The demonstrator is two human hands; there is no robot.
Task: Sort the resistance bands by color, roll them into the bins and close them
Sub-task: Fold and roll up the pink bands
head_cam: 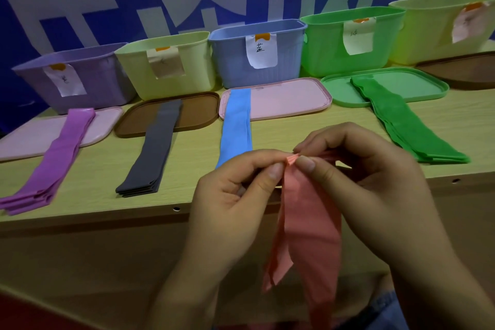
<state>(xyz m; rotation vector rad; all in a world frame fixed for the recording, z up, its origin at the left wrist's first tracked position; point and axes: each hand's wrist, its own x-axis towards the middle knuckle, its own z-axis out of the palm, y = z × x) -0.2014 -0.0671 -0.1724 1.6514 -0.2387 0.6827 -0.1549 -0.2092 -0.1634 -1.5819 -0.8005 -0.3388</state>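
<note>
1. Both hands, left (pixel 235 190) and right (pixel 356 177), pinch the top edge of the pink bands (pixel 308 217), held before the bench (pixel 187 169); the tails hang free.
2. That bunched edge could slip from the fingers (pixel 305 163); the roll would start crooked.
3. Nearest the blue band (pixel 237 126); a loose tail might drag it off.

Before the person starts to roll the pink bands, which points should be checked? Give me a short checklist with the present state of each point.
1. Both hands hold the pink bands: ok; the left hand and right hand pinch the top end.
2. Band ends are aligned: cannot tell; the hanging ends look uneven.
3. Other colors are sorted: ok; the purple bands, grey bands, blue bands and green bands lie in separate stacks.
4. Target bin is open: ok; the pale yellow bin at far right has no lid on.
5. Its label matches pink: cannot tell; the writing is blurred.
</note>
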